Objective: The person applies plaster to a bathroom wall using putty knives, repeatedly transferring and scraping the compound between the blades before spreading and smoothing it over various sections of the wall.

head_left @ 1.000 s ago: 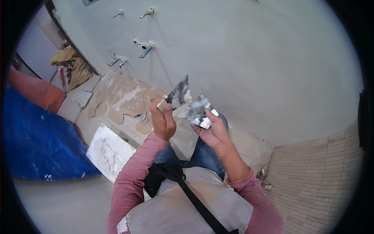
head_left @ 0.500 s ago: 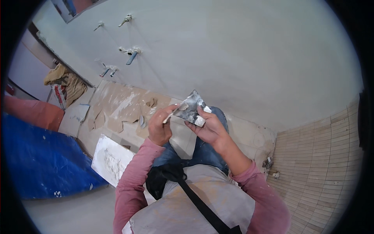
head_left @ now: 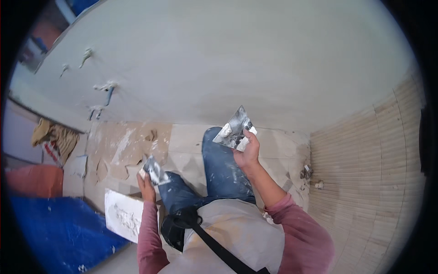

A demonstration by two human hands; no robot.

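My right hand [head_left: 247, 154] is closed on a flat metal putty scraper [head_left: 237, 122], its thumb on top near a white-smeared edge. A lump of white putty [head_left: 226, 131] sits on the left part of that blade. The scraper is held in front of the wall, above my right knee. Lower and to the left, my left hand [head_left: 147, 186] grips a second metal putty scraper [head_left: 156, 171], smeared with white, beside my left knee. Its far fingers are partly hidden. Just below that hand lies a white board [head_left: 119, 212] with putty residue on it.
A pale plastered wall [head_left: 273, 59] rises ahead, with pipe stubs [head_left: 109, 95] sticking out at left. Ribbed tiling [head_left: 360, 169] covers the right wall. Brown cardboard [head_left: 114, 146] with white splashes lies on the floor. A blue sheet [head_left: 50, 228] and a cloth sack [head_left: 59, 139] are at left.
My hands have come apart: the left has swung down and left with its scraper, while the right still holds its own near the wall. The view has shifted toward the right.
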